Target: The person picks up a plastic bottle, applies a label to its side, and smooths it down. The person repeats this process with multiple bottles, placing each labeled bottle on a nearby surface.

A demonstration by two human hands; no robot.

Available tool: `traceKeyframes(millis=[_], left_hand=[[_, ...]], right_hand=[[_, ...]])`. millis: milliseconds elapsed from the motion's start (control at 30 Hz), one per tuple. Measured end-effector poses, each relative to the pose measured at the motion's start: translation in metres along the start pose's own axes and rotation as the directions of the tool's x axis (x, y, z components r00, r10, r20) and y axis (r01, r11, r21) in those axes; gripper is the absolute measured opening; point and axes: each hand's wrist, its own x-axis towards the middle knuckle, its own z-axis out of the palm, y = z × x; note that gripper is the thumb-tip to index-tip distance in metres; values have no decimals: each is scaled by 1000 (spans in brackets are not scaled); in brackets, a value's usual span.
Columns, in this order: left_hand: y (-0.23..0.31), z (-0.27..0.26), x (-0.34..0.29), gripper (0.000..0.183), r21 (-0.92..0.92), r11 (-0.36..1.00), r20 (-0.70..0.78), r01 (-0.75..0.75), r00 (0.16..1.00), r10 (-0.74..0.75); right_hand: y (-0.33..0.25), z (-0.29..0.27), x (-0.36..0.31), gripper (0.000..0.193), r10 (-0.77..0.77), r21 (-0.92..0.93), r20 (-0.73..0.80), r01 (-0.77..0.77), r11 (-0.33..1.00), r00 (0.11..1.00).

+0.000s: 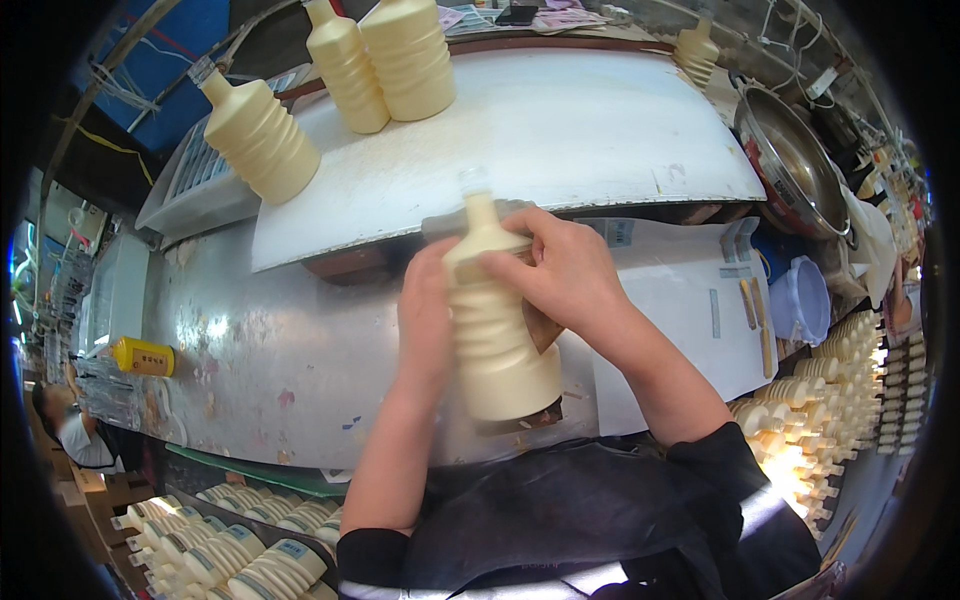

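A cream ribbed bottle (pixel 500 365) with a narrow neck and clear top stands slightly tilted in front of me. My left hand (pixel 427 305) wraps its left side, somewhat blurred. Thumb and fingers of my right hand (pixel 560 262) close in at the bottle's shoulder. A brown, flat, sheet-like piece (pixel 541 328) shows beneath the right palm, pinched in that hand against the bottle. What the bottle's base rests on is mostly hidden; a dark brown edge shows below it. Behind the neck lies a grey cloth (pixel 440 226).
Similar bottles (pixel 262 150) stand on the raised white board (pixel 560 130). A yellow container (pixel 143 357) is on the metal table (pixel 250 370) at left. Right are a metal pan (pixel 790 150), lilac bucket (pixel 801 300) and wooden sticks (pixel 756 310). Many bottles (pixel 225 555) lie in rows below; a person (pixel 85 435) is far left.
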Motion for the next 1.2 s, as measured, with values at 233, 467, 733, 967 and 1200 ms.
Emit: traceKeyframes(millis=[233,467,733,967,1200], left_hand=[[-7,12,1,26,-62,997,-39,43,998,-45],[-8,13,2,28,-29,999,-64,40,997,-41],[-13,14,2,27,-140,989,-55,51,997,-59],[-16,13,2,28,-192,981,-30,30,999,-37],[-18,12,2,31,-213,976,-32,47,998,-55]], right_hand=[[-3,10,0,57,9,-40,-70,-12,999,998],[-6,9,0,55,50,-68,-56,-54,996,997],[26,5,6,32,66,390,110,-104,915,992],[22,9,6,40,121,310,59,-133,941,991],[8,3,4,54,145,154,73,-155,976,987]])
